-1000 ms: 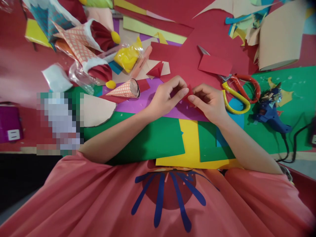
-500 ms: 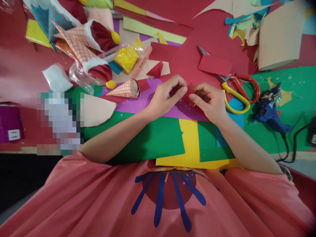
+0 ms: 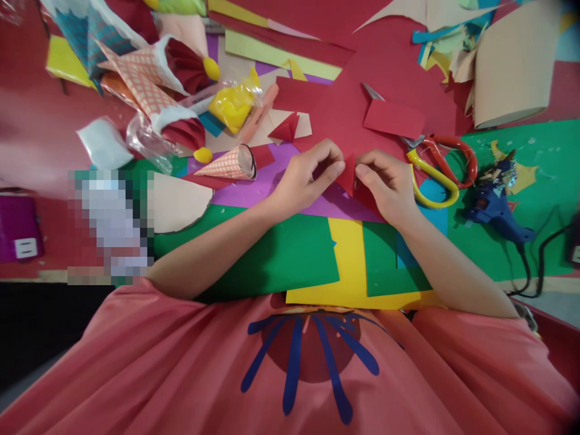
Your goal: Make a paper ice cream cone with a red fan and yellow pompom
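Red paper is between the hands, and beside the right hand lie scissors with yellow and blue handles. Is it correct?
Not fully: the head view shows a yellow handle and a red handle, not blue. The scissors lie beside the right hand, red paper between it and the left hand.

From my remote seat I see a loose coral-pink top [image 3: 181,362]. Its print [image 3: 312,359] is a dark red rounded patch with blue, round-ended strokes fanning out. Left hand [image 3: 310,175] and right hand [image 3: 384,186] are bare.
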A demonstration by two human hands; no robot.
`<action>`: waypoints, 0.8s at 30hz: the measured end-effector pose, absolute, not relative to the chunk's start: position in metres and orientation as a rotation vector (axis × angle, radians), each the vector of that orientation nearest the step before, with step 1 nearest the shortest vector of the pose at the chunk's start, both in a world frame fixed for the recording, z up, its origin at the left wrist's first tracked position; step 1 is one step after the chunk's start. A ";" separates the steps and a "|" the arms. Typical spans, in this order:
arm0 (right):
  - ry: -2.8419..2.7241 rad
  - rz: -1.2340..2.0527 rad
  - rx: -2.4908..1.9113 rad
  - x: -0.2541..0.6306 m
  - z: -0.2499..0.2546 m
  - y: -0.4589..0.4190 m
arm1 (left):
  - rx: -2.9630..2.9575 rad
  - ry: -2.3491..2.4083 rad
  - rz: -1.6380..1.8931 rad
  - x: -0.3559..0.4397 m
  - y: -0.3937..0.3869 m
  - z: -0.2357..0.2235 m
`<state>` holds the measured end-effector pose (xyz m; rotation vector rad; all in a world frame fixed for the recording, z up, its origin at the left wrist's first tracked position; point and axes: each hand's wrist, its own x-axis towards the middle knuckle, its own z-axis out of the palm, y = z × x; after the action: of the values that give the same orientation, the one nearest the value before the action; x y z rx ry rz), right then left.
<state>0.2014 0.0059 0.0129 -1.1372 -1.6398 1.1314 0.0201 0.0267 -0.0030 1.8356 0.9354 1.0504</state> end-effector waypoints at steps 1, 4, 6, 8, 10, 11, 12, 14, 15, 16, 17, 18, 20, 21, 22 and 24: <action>-1.638 1.132 -1.141 0.201 0.013 0.006 | 1.827 0.938 1.045 0.020 0.027 -0.002; -1.621 1.152 -1.136 0.201 0.016 0.006 | 1.811 0.928 1.010 0.020 0.027 0.000; -1.601 1.174 -1.134 0.200 0.018 0.006 | 1.805 0.900 0.972 0.021 0.027 0.002; -1.583 1.185 -1.142 0.200 0.020 0.006 | 1.800 0.880 0.946 0.021 0.028 0.003; -1.562 1.174 -1.147 0.200 0.019 0.006 | 1.797 0.891 0.935 0.021 0.027 0.003; -1.549 1.167 -1.144 0.200 0.019 0.006 | 1.796 0.907 0.930 0.021 0.027 0.003; -1.538 1.163 -1.139 0.200 0.018 0.006 | 1.795 0.922 0.923 0.021 0.027 0.003; -1.528 1.168 -1.129 0.200 0.016 0.006 | 1.792 0.940 0.908 0.022 0.026 0.003; -1.528 1.173 -1.130 0.200 0.016 0.007 | 1.792 0.942 0.900 0.022 0.026 0.003; -1.530 1.178 -1.135 0.201 0.016 0.007 | 1.791 0.943 0.894 0.022 0.025 0.003; -1.531 1.180 -1.144 0.201 0.016 0.007 | 1.789 0.943 0.890 0.022 0.025 0.003; -1.527 1.181 -1.156 0.201 0.016 0.007 | 1.789 0.944 0.889 0.022 0.025 0.003; -1.512 1.191 -1.177 0.200 0.018 0.007 | 1.791 0.948 0.892 0.022 0.024 0.003; -1.504 1.200 -1.182 0.200 0.019 0.006 | 1.795 0.951 0.899 0.022 0.024 0.004; -1.495 1.206 -1.187 0.200 0.020 0.007 | 1.801 0.954 0.911 0.022 0.024 0.004; -1.469 1.203 -1.187 0.199 0.020 0.007 | 1.822 0.947 0.958 0.022 0.024 0.003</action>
<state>0.1993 0.0070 0.0203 -1.1869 -1.4692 1.2030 0.0220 0.0236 0.0035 1.8220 0.9470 0.9581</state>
